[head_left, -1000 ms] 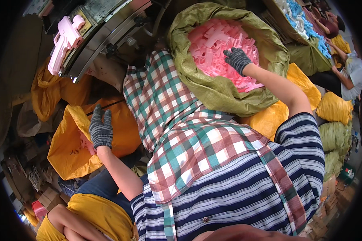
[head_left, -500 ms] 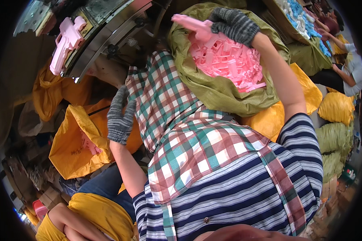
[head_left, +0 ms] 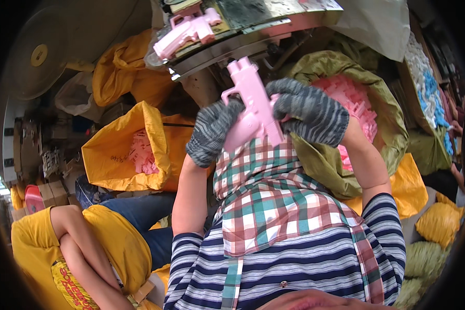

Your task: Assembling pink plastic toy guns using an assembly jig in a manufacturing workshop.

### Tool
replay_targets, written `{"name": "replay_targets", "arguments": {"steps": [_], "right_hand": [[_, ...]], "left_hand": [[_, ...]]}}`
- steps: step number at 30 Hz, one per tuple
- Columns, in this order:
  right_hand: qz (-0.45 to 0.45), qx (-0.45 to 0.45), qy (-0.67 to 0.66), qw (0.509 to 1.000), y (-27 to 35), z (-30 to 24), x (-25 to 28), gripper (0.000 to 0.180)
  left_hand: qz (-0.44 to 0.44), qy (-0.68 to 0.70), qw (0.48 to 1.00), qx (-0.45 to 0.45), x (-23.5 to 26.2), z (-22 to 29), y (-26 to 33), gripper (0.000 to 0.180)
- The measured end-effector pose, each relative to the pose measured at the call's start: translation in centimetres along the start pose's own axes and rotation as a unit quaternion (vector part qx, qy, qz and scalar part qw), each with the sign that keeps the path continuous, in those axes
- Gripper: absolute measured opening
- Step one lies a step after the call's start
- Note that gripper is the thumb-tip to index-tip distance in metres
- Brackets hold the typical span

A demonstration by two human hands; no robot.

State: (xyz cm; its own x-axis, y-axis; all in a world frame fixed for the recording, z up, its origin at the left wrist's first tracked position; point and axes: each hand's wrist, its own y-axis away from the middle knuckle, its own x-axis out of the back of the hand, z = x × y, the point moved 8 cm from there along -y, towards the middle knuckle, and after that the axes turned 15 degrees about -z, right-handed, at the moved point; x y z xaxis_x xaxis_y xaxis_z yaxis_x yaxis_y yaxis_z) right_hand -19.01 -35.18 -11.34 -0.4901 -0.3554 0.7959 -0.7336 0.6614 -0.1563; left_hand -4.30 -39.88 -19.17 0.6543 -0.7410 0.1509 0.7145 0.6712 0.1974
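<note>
A pink plastic toy gun [head_left: 254, 95] is held up in front of my apron, its barrel end pointing away from me. My left hand [head_left: 212, 132], in a grey striped knit glove, is closed around its handle side. From the other side, my right hand [head_left: 312, 114], gloved alike, grips the body. A bit of pink shows between the right fingers; whether it is a separate part I cannot tell. Behind my right hand, an olive-green sack [head_left: 387, 170] stands open, full of small pink plastic parts [head_left: 349, 101].
Another pink toy gun [head_left: 191, 32] lies on the metal machine table [head_left: 253, 15] ahead. To the left, an open yellow sack [head_left: 106, 165] contains pink pieces. A person in a yellow shirt [head_left: 124, 232] sits at lower left with arms crossed. Blue and white pieces [head_left: 431, 93] lie far right.
My right hand has brought a pink toy gun from above the green sack to in front of me. My left hand, open and empty before, has risen and closed on it. The view has turned.
</note>
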Motion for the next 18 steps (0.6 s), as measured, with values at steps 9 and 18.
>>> {"name": "replay_targets", "arguments": {"steps": [9,18], "right_hand": [[0.148,-0.049,-0.036,0.987,1.7,2.8,5.1,0.043],[0.133,0.02,-0.033,0.99,-6.7,6.8,7.3,0.042]], "left_hand": [[0.231,-0.548,0.804,0.016,12.8,11.0,-3.8,0.058],[0.353,-0.629,0.692,-0.034,11.5,6.0,2.5,0.054]]}}
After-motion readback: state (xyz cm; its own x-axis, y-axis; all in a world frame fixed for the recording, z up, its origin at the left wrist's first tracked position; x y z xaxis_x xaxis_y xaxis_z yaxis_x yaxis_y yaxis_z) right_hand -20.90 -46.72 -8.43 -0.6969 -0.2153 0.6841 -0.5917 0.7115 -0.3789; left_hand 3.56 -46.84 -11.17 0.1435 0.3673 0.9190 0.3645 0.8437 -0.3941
